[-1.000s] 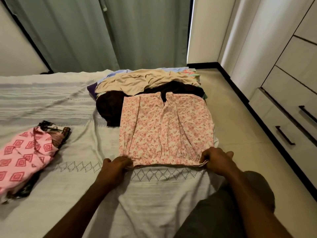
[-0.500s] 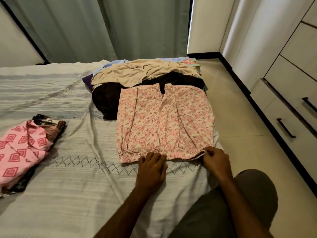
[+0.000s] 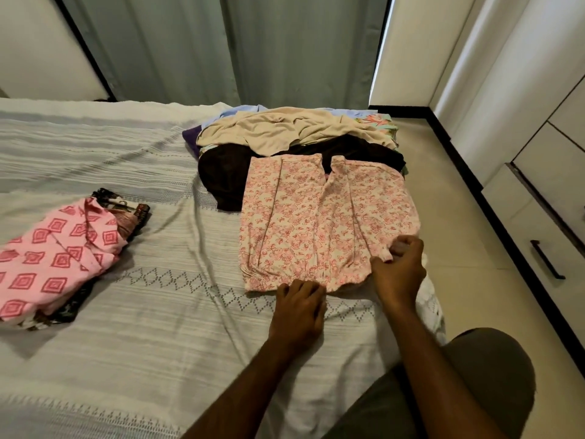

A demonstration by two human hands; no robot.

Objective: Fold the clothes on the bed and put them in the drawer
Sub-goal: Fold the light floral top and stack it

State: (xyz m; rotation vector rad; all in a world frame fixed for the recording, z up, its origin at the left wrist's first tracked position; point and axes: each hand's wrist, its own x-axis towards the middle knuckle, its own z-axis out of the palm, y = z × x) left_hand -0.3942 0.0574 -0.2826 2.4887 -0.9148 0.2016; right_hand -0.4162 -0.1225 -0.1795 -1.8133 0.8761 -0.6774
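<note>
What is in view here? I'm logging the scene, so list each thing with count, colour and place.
floral top: one, pink on cream, flat at the bed's right edge
unfolded pile: several, beige, dark brown, purple, light blue, behind the floral top
folded stack: one, pink diamond print on top, dark prints under, bed's left
bed: one, grey-white woven cover
curtain: one, grey-green, behind the bed
drawers: white, black handles, right wall
left hand: flat at the top's near hem
right hand: fingers pinch the top's near right corner, lifting it
</note>
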